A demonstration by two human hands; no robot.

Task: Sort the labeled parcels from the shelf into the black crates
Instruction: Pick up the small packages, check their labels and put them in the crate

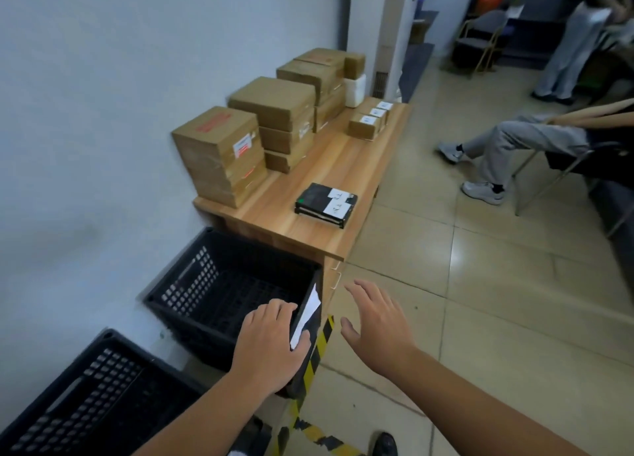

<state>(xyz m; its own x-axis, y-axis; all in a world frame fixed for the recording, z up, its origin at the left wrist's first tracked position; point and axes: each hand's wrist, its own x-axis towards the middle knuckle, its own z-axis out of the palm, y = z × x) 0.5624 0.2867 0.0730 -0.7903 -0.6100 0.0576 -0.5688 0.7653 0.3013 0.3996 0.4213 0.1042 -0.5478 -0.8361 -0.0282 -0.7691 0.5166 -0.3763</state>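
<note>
The left hand (267, 346), low in the middle of the frame, grips a flat black parcel (314, 327). The fingers curl over its upper edge and the thumb lies across its white label (308, 306). The parcel stands on edge, tilted, at the right-hand rim of the nearer-centre black crate (192, 284). Whether its lower edge is inside the crate is hidden by the hand.

The right hand (377, 321), just to the right, holds nothing. Its fingers are spread and it hovers above the tiled floor (480, 318).

The parcel looks thin, stiff and probably light, so one hand should manage it. Its dark faces seem smooth and may slip, and the label appears to lift at one corner. The long edges are therefore the safer place to hold, not the paper.

A second black crate (85, 387) sits at the lower left. Above the first crate, on the wooden shelf (329, 167), a small stack of black parcels (326, 203) lies flat with labels facing up. They are best pinched by their side edges, one at a time. Further up the shelf, small labelled cardboard parcels (368, 121) look rigid and easy to grip across the sides. The bigger taped cartons (219, 153) along the wall likely need both hands underneath.
</note>
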